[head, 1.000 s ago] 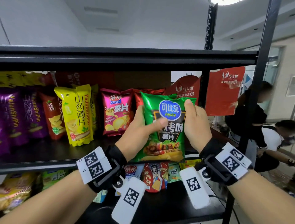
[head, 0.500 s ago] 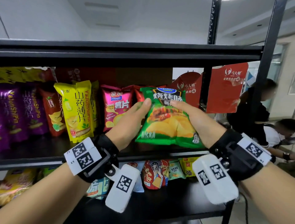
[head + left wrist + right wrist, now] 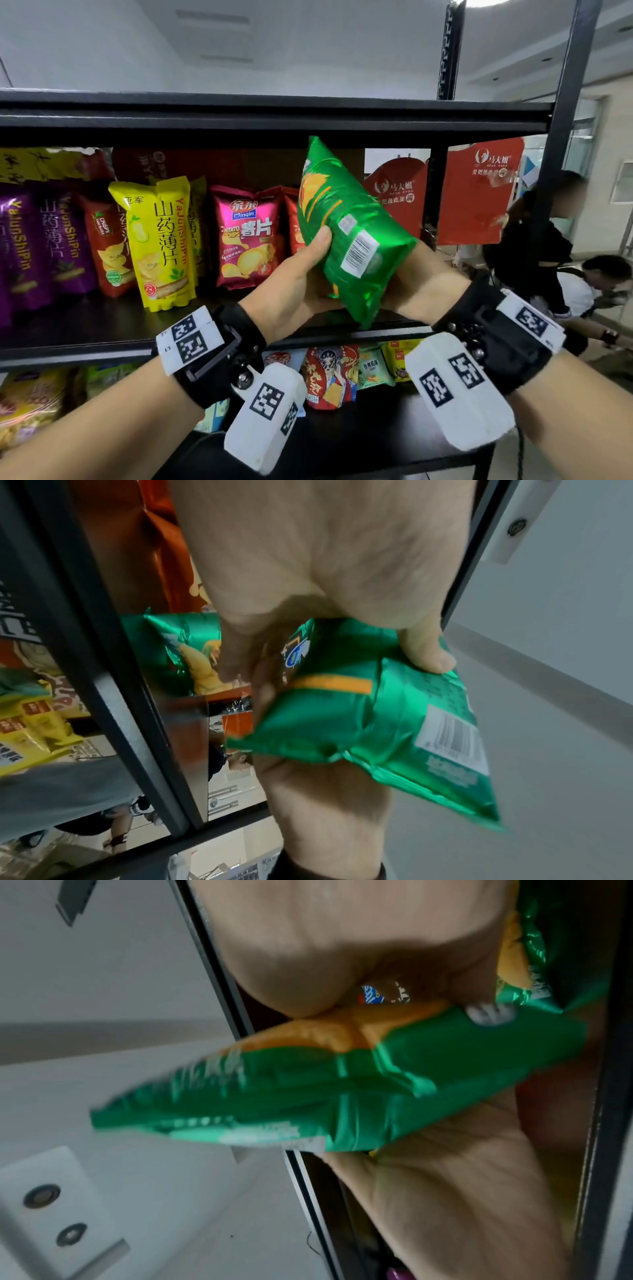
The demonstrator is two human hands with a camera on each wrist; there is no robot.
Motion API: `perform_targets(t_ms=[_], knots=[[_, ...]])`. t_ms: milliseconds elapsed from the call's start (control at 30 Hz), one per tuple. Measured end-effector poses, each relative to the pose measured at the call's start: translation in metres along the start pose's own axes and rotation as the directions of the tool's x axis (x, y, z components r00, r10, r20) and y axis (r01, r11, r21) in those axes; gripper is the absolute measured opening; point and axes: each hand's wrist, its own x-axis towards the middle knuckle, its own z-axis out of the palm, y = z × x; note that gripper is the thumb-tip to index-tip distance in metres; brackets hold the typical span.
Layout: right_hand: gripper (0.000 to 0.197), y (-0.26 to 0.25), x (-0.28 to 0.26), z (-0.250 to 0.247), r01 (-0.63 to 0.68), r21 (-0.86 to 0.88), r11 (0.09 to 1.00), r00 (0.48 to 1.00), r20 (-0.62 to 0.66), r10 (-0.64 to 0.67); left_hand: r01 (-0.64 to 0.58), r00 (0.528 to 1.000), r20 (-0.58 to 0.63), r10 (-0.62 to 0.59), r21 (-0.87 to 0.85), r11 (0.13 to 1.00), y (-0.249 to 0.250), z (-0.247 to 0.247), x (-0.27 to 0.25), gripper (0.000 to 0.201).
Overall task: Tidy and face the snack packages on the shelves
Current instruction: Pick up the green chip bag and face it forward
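Bag: green chip bag [image 3: 356, 236] tilted, barcode side outward.
Left hand [image 3: 291, 284]: thumb and fingers grasping it.
Right hand [image 3: 424, 287]: gripping its underside.

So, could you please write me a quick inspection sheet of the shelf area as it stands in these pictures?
Surface: black middle shelf, bags standing along it.
Job's things: green chip bag lifted and tilted, barcode back toward the head camera; yellow bag, pink bag and purple bags upright, fronts out.
Clutter: mixed packs on the lower shelf.
Grips: left hand and right hand both hold the green bag.
Cables: nothing seen.
Surroundings: red bags behind the rack; two people at right.
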Motion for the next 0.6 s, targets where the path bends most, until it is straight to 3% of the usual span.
perform_targets(t_ms=[167,267,333,400,467,533,600], knots=[[0.037,0.011,-0.001,-0.012,0.160,-0.080,0.984,0.986,-0.043,-0.164,-0.047,0.994,-0.109,0.031,-0.148,0.988,0.007,0.005,0.003,0.072],[0.029,0.010,0.001,-0.013,0.175,-0.100,0.979,0.982,-0.048,-0.181,-0.123,0.967,-0.229,0.110,-0.046,0.991,0.012,0.001,0.005,0.079],[0.037,0.007,0.004,-0.017,0.176,-0.073,0.982,0.984,-0.030,-0.178,-0.227,0.932,-0.261,0.253,0.126,0.966,0.012,-0.004,0.006,0.081],[0.060,0.006,0.007,-0.025,0.191,-0.035,0.981,0.981,0.044,-0.190,-0.325,0.882,-0.221,0.416,0.354,0.877,0.013,-0.009,0.005,0.089],[0.054,0.010,0.013,-0.027,0.262,-0.067,0.963,0.953,0.178,-0.247,-0.377,0.849,-0.150,0.507,0.500,0.780,0.013,-0.012,0.004,0.097],[0.037,0.017,0.020,-0.027,0.336,-0.142,0.931,0.930,0.204,-0.305,-0.410,0.842,-0.083,0.534,0.545,0.732,0.009,-0.011,0.004,0.100],[0.046,0.024,0.026,-0.026,0.422,-0.226,0.878,0.902,0.198,-0.383,-0.438,0.836,-0.032,0.547,0.561,0.702,0.003,-0.010,0.003,0.097]])
